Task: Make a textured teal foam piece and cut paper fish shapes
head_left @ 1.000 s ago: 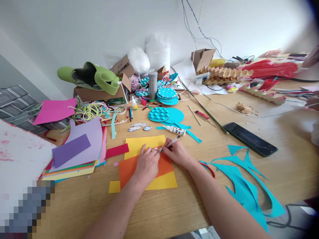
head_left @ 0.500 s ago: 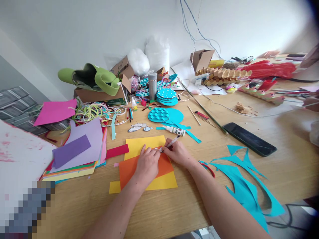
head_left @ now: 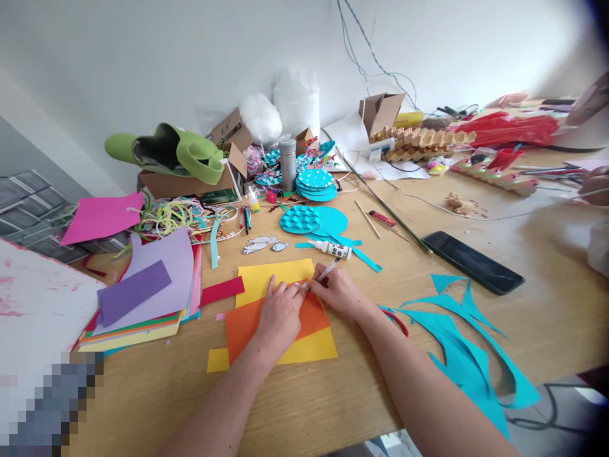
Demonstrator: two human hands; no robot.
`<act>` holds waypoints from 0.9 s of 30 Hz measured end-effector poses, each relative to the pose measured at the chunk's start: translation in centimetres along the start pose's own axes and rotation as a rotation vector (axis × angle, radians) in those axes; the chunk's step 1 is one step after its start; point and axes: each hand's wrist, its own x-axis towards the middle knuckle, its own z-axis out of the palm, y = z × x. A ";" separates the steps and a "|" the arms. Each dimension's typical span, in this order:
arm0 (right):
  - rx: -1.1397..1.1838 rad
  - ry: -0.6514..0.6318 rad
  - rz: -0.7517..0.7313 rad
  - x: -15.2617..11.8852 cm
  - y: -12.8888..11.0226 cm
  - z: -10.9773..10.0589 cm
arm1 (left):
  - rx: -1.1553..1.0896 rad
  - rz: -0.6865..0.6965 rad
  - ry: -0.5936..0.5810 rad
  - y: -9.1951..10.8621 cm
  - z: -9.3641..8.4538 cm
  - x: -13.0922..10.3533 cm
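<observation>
An orange sheet (head_left: 245, 327) lies slanted over a yellow sheet (head_left: 254, 274). My left hand (head_left: 281, 314) rests on the orange sheet with its fingers spread, the fingertips at a small white piece near the sheet's top edge. My right hand (head_left: 337, 291) is closed round a pen (head_left: 328, 270), its tip down beside that small piece; the fingers of both hands partly hide it. Just beyond the pen a white glue bottle (head_left: 337, 250) lies on its side. A red strip (head_left: 222, 291) touches the yellow sheet's left edge.
Coloured papers (head_left: 152, 279) are stacked at the left. Fish cutouts (head_left: 261, 244) and blue discs (head_left: 314, 219) lie beyond my hands. Scissors with red handles (head_left: 397, 322), blue scraps (head_left: 457, 349) and a black phone (head_left: 473, 261) are at the right. Another person's hand (head_left: 594, 184) shows at the far right.
The whole view has shifted slightly. Both my hands stay in nearly the same place on the paper, the right one still holding the pen.
</observation>
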 end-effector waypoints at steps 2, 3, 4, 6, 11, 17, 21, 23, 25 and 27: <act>-0.007 0.010 -0.017 0.0 0.1 0.0 | 0.015 0.003 0.002 0.0 0.0 0.0; -0.009 0.012 -0.021 0.0 0.1 0.0 | 0.021 0.005 0.002 0.0 0.1 0.0; -0.011 0.013 -0.019 0.0 0.1 0.0 | 0.027 0.007 0.002 0.0 0.1 0.0; -0.014 0.013 -0.010 0.1 0.1 0.0 | 0.034 0.008 0.005 0.0 0.1 0.0; -0.022 0.023 -0.013 0.1 0.1 -0.1 | 0.036 0.009 0.002 0.1 0.1 -0.1; -0.029 0.032 -0.019 0.1 0.2 -0.2 | 0.048 0.010 0.003 0.1 0.1 -0.1; -0.029 0.039 -0.024 0.1 0.2 -0.2 | 0.051 0.007 -0.006 0.2 0.0 -0.1; -0.035 0.042 -0.026 0.1 0.2 -0.2 | 0.049 0.006 -0.004 0.2 0.0 -0.1; -0.043 0.044 -0.024 0.1 0.1 -0.2 | 0.047 0.008 0.002 0.2 0.1 -0.1; -0.042 0.044 -0.021 0.1 0.0 -0.2 | 0.043 0.011 0.007 0.1 0.1 -0.1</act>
